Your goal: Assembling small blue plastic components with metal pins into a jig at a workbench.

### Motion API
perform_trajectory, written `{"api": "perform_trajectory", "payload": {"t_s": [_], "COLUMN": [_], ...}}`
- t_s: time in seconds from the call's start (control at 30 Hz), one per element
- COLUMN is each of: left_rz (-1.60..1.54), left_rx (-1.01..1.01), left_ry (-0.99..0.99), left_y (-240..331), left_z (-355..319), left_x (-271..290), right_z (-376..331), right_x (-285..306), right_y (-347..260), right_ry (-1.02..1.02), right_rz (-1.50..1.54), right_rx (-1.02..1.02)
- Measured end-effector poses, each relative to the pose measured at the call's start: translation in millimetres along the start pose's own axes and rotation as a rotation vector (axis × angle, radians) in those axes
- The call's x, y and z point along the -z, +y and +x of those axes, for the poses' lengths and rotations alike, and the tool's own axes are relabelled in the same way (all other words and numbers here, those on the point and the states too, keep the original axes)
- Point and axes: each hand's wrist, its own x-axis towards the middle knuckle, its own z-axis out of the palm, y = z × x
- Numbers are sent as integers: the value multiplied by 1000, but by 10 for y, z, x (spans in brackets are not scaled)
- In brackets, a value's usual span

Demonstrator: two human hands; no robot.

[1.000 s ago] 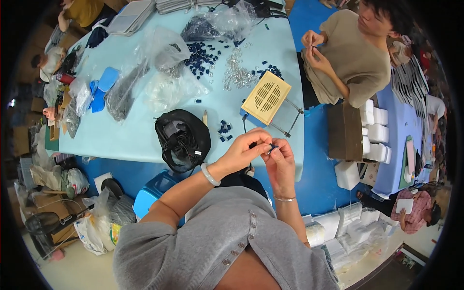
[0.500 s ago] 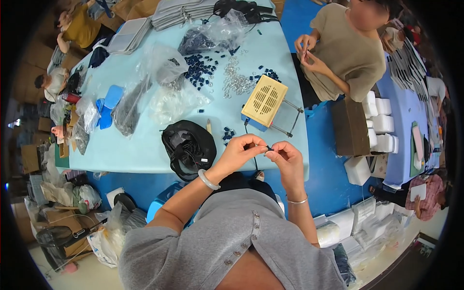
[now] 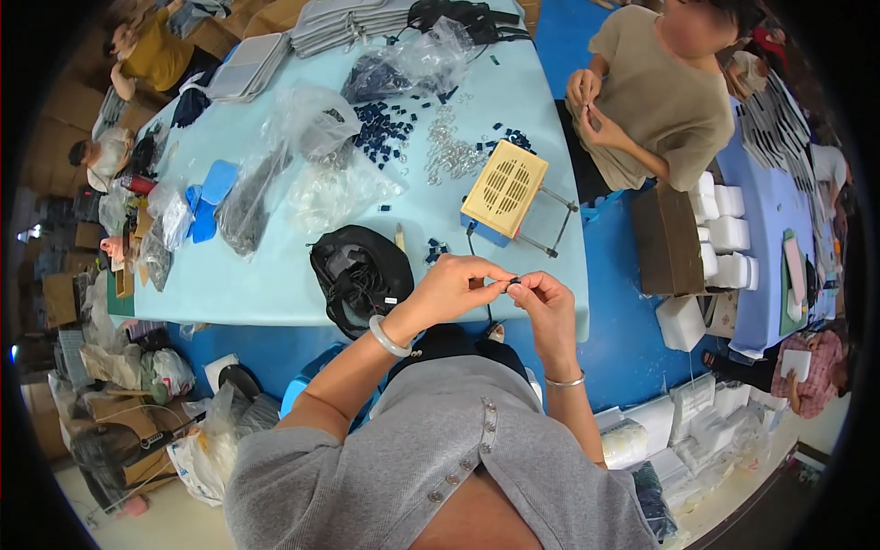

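Above the table's near edge, my left hand (image 3: 458,286) and my right hand (image 3: 548,307) meet, their fingertips pinched on one small dark piece (image 3: 511,283). Its exact kind is too small to make out, and fingers cover part of it. Just beyond my hands lies a small group of dark blue pieces (image 3: 436,250). A black drawstring bag (image 3: 359,275) sits to the left, close to my left wrist. Farther off, a heap of dark blue pieces (image 3: 380,135) lies beside a scatter of small clear or silvery pieces (image 3: 451,149).
A beige grilled box (image 3: 506,179) with a metal frame stands at the right edge of the pale blue table (image 3: 275,298). Clear plastic bags (image 3: 321,188) and blue pouches (image 3: 218,182) lie leftward. Across the right corner, a co-worker (image 3: 660,101) pinches something small.
My hands stay together on the small dark piece, with slight finger movement. The whole view has shifted a little; the co-worker's hands have moved slightly.
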Motion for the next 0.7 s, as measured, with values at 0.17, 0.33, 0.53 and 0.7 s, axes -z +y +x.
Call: {"api": "perform_trajectory", "payload": {"t_s": [0.17,0.33,0.53,0.7], "left_rz": [37,-48,-204,-334], "left_rx": [74,103,176,253], "left_ry": [-41,52,101,106], "left_y": [7,41,-85,-132], "left_z": [0,-22,-107,-153], "left_x": [-7,-114,-267,-284], "right_z": [-31,-59,-117,-71], "right_x": [-8,10,5,44], "right_y": [18,97,199,308], "right_ry": [17,76,-43,-103], "right_rz": [-60,-137,-3,-1], "right_rx": [8,92,201,205]}}
